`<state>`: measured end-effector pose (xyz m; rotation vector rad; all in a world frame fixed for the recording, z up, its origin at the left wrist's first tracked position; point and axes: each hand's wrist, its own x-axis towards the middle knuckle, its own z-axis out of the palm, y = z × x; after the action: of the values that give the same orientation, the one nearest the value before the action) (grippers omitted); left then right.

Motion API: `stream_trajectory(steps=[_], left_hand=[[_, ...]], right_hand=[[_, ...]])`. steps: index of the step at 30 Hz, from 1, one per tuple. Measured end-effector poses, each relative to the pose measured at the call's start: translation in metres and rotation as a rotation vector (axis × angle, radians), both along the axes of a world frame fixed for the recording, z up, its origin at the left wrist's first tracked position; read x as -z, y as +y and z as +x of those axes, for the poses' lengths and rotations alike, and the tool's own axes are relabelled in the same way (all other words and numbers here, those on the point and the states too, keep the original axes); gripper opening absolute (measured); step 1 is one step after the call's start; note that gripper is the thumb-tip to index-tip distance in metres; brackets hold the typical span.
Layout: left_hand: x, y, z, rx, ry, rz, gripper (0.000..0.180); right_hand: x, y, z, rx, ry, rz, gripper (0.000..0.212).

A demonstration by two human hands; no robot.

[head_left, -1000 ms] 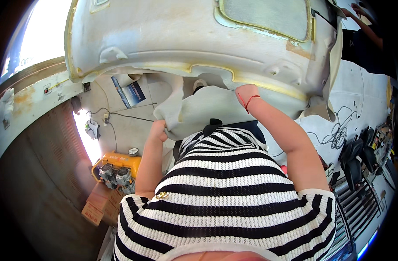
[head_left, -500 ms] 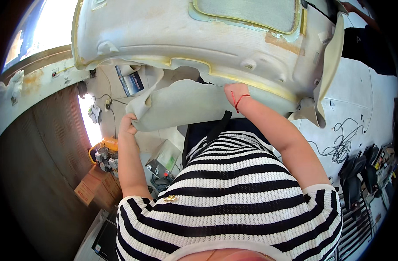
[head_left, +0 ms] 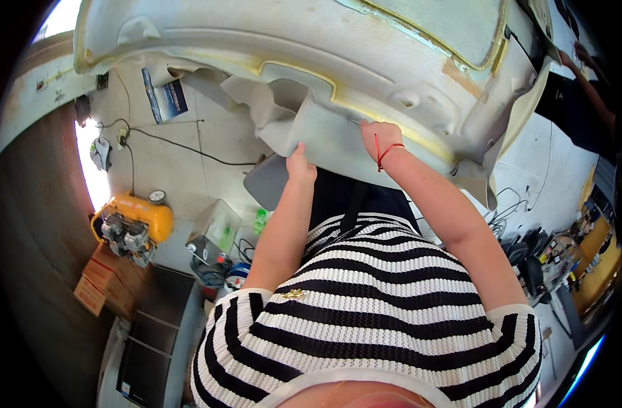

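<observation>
A large moulded car headliner (head_left: 256, 41), off-white with yellowish edges, stretches across the top of the head view. Loose pale grey fabric (head_left: 331, 129) hangs from its near edge. My left hand (head_left: 300, 165) pinches the lower left part of this fabric, thumb uppermost. To its right, my right hand (head_left: 382, 138), with a red string at the wrist, is closed close to the yellowish edge. A small thin tip sticks out at its left side; the rest of that tool is hidden in my fingers. Left of my hands, the fabric droops in crumpled folds.
Another person's arm (head_left: 582, 81) and dark clothing are at the far right. An orange air compressor (head_left: 144, 216), cardboard boxes (head_left: 107, 279) and a clear-sided bin (head_left: 216, 231) stand at the left. A black cable (head_left: 182, 143) crosses the floor; car parts (head_left: 535, 255) lie at the right.
My left hand has moved right, closer to my right hand, and the fabric between them is shorter. The headliner appears shifted up and left in view. My right hand stays at its edge.
</observation>
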<state>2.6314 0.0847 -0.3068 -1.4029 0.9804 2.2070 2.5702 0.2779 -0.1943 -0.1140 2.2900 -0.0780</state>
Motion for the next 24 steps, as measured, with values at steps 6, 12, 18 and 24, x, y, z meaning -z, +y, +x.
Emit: stream_trajectory(steps=[6,12,18,24], left_hand=[[-0.053,0.011,-0.008,-0.111,-0.365,-0.068,0.034],[-0.08,0.023,-0.029,-0.075,-0.409,-0.044,0.036],[-0.071,0.016,-0.023,-0.052,-0.385,0.009,0.036],[-0.076,0.013,-0.007,-0.123,-0.184,0.251,0.04]], right_hand=[[0.004,-0.025,0.008,0.017,0.083,0.001,0.021],[-0.021,-0.013,0.006,-0.031,0.112,-0.041,0.023],[-0.034,-0.002,0.015,-0.059,0.085,-0.005,0.021],[-0.024,-0.021,0.005,-0.066,-0.012,0.048,0.02]])
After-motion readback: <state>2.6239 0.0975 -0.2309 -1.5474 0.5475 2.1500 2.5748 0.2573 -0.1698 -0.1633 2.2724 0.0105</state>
